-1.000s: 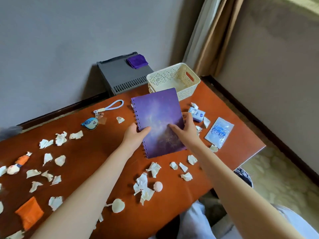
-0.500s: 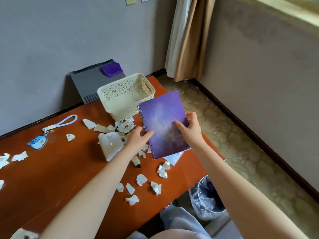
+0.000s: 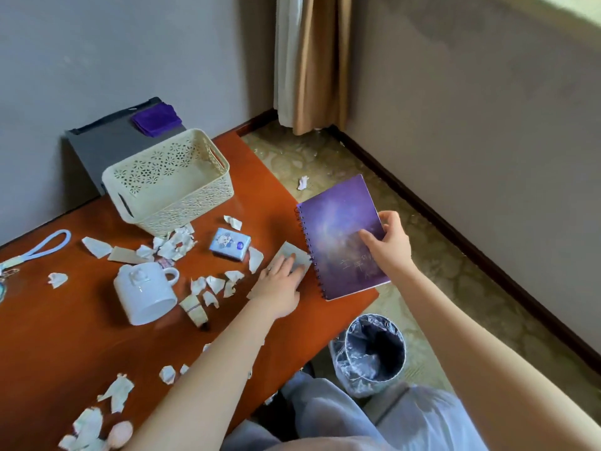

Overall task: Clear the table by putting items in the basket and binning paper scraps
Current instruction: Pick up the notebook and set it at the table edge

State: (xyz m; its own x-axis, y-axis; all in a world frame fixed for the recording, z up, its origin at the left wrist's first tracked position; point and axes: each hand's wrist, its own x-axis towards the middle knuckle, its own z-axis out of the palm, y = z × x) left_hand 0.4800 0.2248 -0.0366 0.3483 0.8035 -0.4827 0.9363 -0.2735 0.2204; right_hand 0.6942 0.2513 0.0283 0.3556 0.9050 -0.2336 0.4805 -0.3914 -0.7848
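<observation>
- Right hand (image 3: 388,252): fingers and thumb pinch the notebook (image 3: 338,232) by its right edge.
- Left hand (image 3: 279,283): fingers flat on a pale packet (image 3: 294,253) just left of the notebook.
- Basket (image 3: 169,180) stands up-left of the notebook, bin (image 3: 374,353) below it.

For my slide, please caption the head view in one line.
Right hand holds a purple spiral-bound notebook at the orange-brown table edge; left hand rests on a pale packet.
</observation>
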